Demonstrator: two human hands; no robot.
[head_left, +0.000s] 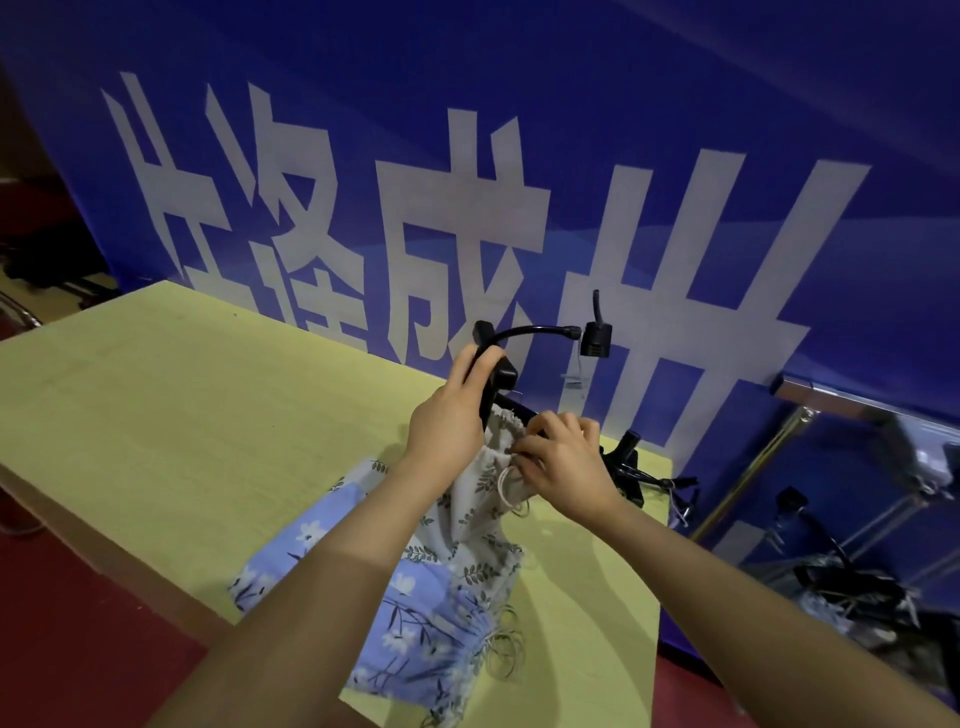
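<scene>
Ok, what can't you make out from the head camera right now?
Head view:
Lower end of the black gooseneck clamp: hidden by the left hand and inside the white leaf-print bag.
Fingertips of the right hand: buried in the bag's mouth folds.
Blue floral bag: partly under the left forearm.
Black gear on the floor at right: dim, blurred.

Hands: two, the left hand and the right hand
Black gooseneck stands: two, the held stand and the lying stand
White leaf-print bag: one
Blue flowered bags: overlapping, count unclear
Bench: one
Banner: one
</scene>
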